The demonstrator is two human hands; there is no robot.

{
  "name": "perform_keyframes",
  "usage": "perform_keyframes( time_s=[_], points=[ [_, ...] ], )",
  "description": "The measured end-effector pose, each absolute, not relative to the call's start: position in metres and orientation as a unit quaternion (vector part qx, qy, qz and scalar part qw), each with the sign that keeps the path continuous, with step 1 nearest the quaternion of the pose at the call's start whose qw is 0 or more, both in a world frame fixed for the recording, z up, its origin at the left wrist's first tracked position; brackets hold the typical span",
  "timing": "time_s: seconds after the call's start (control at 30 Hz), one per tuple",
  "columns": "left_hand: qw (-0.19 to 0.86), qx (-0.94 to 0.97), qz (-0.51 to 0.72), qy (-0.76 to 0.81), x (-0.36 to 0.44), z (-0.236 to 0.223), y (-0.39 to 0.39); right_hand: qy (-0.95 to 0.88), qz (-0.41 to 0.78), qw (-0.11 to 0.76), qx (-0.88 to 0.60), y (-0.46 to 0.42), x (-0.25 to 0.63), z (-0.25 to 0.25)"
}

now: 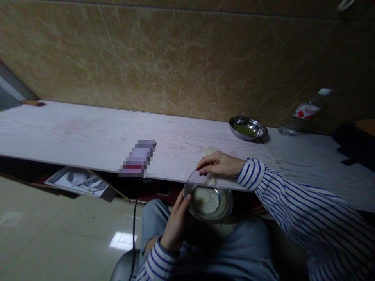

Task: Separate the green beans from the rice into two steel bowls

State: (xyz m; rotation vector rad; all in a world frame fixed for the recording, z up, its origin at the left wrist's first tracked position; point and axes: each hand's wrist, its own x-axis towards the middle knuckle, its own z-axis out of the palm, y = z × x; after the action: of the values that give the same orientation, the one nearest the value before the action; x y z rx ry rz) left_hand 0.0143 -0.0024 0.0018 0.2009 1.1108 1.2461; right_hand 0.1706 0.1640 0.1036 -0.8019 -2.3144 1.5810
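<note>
My left hand point(176, 223) grips the rim of a small steel bowl point(224, 208) with white rice in it, held just below the table's front edge, over my lap. My right hand point(218, 164) rests at the table edge right above the bowl, its fingers curled together on a clear plastic piece point(195, 178) at the bowl's far rim. A small heap of white rice point(211, 150) lies on the table behind that hand. Both arms wear blue-and-white striped sleeves.
A long pale wooden table point(88, 132) runs along a brown marble wall. On it are a blurred-out flat item point(137, 158), a steel dish with green contents point(247, 128) and a plastic bottle point(304, 112). Dark cloth point(354, 144) lies far right. A cable point(134, 230) hangs down.
</note>
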Motion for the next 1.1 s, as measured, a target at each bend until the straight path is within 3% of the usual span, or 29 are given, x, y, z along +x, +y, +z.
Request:
perform_keyframes(
  time_s=[0.17, 0.3, 0.4, 0.7, 1.1],
  points=[
    [0.683, 0.072, 0.565, 0.457, 0.015, 0.007, -0.001, -0.778, 0.503, 0.194, -0.322, 0.181, 0.183, 0.108],
    [0.685, 0.068, 0.565, 0.455, 0.015, 0.003, 0.001, -0.716, 0.376, 0.333, -0.485, 0.229, 0.2, 0.107],
    [0.686, 0.067, 0.564, 0.456, 0.015, -0.006, 0.002, -0.688, 0.339, 0.36, -0.532, 0.267, 0.214, 0.101],
    [0.676, 0.092, 0.571, 0.458, 0.012, -0.034, 0.005, -0.677, 0.348, 0.326, -0.561, 0.296, 0.224, 0.074],
    [0.671, 0.07, 0.549, 0.493, 0.017, -0.007, 0.011, -0.726, 0.384, 0.251, -0.513, 0.266, 0.214, 0.081]
  ],
)
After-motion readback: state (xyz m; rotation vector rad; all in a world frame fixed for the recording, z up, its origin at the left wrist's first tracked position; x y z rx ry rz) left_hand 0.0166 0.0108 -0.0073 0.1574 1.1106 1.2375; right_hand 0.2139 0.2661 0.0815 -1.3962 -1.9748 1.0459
